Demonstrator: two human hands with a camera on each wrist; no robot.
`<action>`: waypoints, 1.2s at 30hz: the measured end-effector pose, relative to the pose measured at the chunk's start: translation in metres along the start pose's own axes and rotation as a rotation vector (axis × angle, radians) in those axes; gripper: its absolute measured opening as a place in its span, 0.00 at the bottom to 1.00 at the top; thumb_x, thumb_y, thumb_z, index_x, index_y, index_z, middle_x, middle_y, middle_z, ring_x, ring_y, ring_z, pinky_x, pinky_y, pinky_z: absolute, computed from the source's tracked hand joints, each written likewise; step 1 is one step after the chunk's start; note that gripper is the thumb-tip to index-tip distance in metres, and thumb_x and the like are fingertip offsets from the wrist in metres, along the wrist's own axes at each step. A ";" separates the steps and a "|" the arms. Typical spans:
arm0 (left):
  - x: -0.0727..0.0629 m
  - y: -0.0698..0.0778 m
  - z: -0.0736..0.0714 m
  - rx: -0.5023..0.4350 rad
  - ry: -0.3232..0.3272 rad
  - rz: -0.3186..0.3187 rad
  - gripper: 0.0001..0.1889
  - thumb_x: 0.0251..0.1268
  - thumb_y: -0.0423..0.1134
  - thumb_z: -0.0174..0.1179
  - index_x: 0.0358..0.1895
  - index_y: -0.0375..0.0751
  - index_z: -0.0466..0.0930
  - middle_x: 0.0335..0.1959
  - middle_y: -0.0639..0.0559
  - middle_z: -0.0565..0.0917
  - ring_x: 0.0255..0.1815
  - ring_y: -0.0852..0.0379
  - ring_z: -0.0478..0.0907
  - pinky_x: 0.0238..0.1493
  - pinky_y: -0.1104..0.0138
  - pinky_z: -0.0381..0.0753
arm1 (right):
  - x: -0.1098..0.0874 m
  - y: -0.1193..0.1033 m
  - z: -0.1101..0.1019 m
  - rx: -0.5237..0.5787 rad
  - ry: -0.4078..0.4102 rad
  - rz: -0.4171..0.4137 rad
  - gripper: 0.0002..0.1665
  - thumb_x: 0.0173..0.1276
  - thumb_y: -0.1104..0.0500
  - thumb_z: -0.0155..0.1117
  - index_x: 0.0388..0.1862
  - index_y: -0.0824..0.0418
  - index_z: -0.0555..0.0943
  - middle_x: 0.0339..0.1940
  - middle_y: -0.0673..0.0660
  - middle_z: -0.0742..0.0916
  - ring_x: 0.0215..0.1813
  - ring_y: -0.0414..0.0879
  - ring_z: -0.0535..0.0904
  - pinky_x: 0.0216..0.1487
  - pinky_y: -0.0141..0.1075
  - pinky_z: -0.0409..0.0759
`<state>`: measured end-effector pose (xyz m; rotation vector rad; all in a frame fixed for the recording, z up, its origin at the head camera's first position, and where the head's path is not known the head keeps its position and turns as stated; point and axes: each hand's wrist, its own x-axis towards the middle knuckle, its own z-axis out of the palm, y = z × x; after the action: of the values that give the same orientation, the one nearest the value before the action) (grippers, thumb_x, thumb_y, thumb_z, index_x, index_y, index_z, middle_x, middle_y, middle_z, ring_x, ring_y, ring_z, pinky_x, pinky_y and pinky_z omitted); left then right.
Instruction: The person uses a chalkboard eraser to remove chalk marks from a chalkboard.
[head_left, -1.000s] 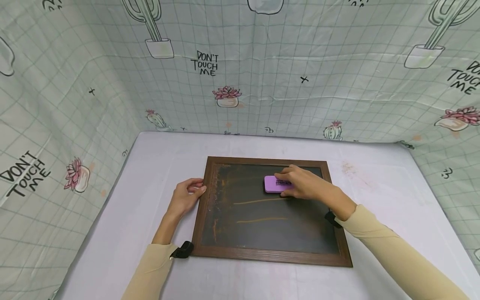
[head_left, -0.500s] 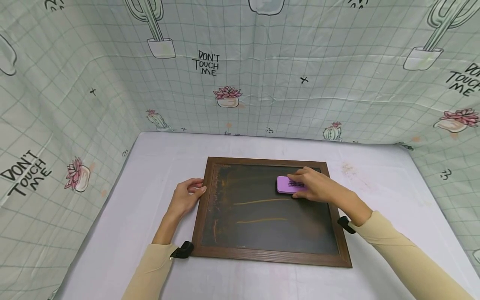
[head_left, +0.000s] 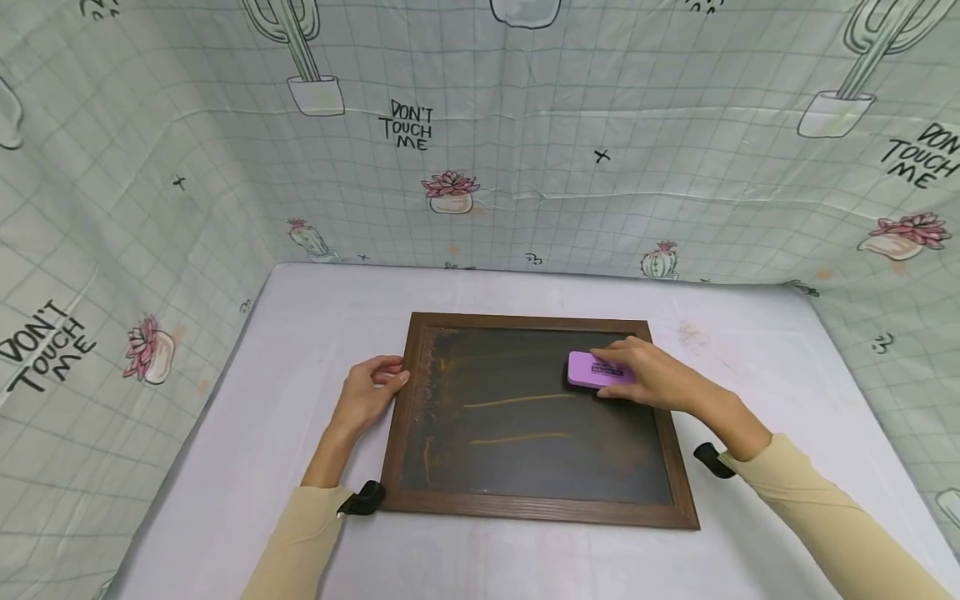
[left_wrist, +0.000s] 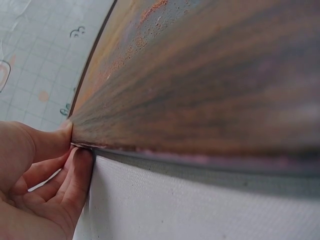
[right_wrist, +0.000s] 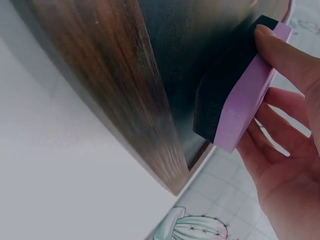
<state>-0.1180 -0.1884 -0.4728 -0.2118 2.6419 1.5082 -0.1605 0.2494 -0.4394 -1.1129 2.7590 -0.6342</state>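
Observation:
A framed chalkboard (head_left: 540, 467) lies on the white table, with two yellow chalk lines across its dark surface and orange dust down its left side. My left hand (head_left: 367, 396) pinches the left edge of its brown wooden frame; in the left wrist view the thumb (left_wrist: 52, 142) is on the frame's edge and the fingertips sit just below. My right hand (head_left: 652, 375) grips a purple chalkboard eraser (head_left: 583, 368) near the board's upper right. In the right wrist view, the black felt side of the eraser (right_wrist: 235, 107) faces the board, thumb on one side and fingers on the other.
The white-covered table (head_left: 330, 304) spreads around the board, with a faint orange smudge (head_left: 692, 335) to its right. A grid-patterned cloth (head_left: 517, 150) with cactus drawings hangs behind and at both sides. A black wrist camera (head_left: 362, 498) sits by the left sleeve.
My right hand has slid the eraser rightward along the upper part of the board. The left hand has stayed at the frame's left edge. The view has shifted slightly.

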 end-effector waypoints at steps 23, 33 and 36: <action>-0.001 0.000 0.001 -0.006 0.020 0.015 0.18 0.72 0.33 0.64 0.61 0.28 0.80 0.51 0.35 0.84 0.49 0.42 0.81 0.44 0.65 0.75 | -0.024 -0.011 -0.002 -0.061 -0.021 -0.025 0.34 0.58 0.54 0.82 0.58 0.72 0.84 0.50 0.61 0.89 0.48 0.51 0.80 0.47 0.46 0.80; -0.002 -0.001 0.000 -0.010 0.025 0.006 0.18 0.73 0.33 0.64 0.61 0.28 0.80 0.52 0.35 0.84 0.50 0.42 0.81 0.45 0.64 0.74 | -0.018 -0.018 0.004 -0.055 -0.017 -0.044 0.33 0.58 0.56 0.83 0.57 0.73 0.84 0.50 0.64 0.89 0.48 0.53 0.80 0.47 0.47 0.80; -0.001 -0.001 0.000 -0.014 0.021 0.016 0.18 0.73 0.33 0.64 0.61 0.27 0.80 0.52 0.34 0.84 0.49 0.42 0.81 0.45 0.64 0.75 | -0.016 -0.020 0.005 -0.054 -0.020 -0.035 0.33 0.57 0.56 0.83 0.58 0.73 0.84 0.51 0.63 0.89 0.48 0.52 0.79 0.48 0.46 0.80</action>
<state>-0.1166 -0.1884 -0.4734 -0.2091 2.6563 1.5379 -0.1351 0.2454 -0.4367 -1.1738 2.7610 -0.5516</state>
